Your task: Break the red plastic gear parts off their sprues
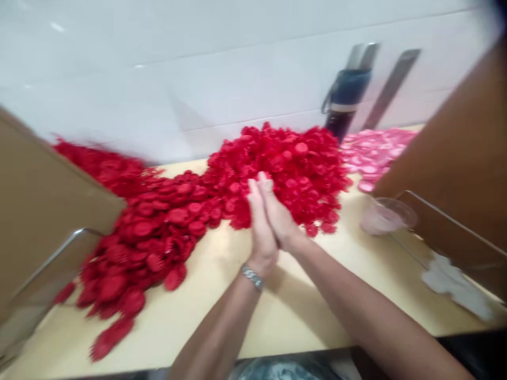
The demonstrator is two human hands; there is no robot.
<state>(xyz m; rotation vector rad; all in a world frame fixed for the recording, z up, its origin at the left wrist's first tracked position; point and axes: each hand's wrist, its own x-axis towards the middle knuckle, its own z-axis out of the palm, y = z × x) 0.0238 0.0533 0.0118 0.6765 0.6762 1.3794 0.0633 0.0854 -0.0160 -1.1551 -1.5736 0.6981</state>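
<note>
My left hand and my right hand are joined palm to palm over the pale table, with fingers stretched out and pointing away from me. Nothing shows between the palms, though their inner faces are hidden. Just beyond the fingertips lies a heap of small red, petal-edged pieces. To the left, a second pile of round red pieces spreads towards the front edge. A metal-link band circles my left wrist. The picture is blurred by motion.
Brown boards wall in the right side and a tan board the left. A dark blue bottle stands at the back, near pink pieces. A clear cup and a crumpled white tissue are at right.
</note>
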